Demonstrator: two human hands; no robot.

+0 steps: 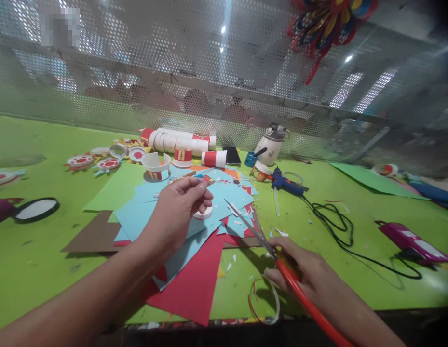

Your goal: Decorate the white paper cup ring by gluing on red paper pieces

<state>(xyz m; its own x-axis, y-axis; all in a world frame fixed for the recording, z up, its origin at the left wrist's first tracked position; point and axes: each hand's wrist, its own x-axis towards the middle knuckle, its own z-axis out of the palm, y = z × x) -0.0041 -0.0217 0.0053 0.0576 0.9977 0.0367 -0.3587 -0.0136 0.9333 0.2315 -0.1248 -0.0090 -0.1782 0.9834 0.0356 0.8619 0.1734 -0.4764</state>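
Note:
My left hand [182, 205] is above the sheets of light blue paper [137, 209], its thumb and fingers pinched together. A small blue piece [198, 176] shows at its fingertips; whether it is held is unclear. Beneath the fingers lies a white round piece [203, 212]. My right hand [299, 270] grips scissors with red handles [294, 286], whose slightly parted blades point up and left over blue scraps. Red paper [195, 284] and brown paper [93, 233] stick out from under the blue sheets.
Paper cups [187, 143] lie along the back, with turtle-like paper crafts [108, 165] to their left. A white bottle [270, 144] stands behind a blue glue gun [287, 183], whose black cord [332, 224] loops rightward. A purple object [414, 241] lies at the right.

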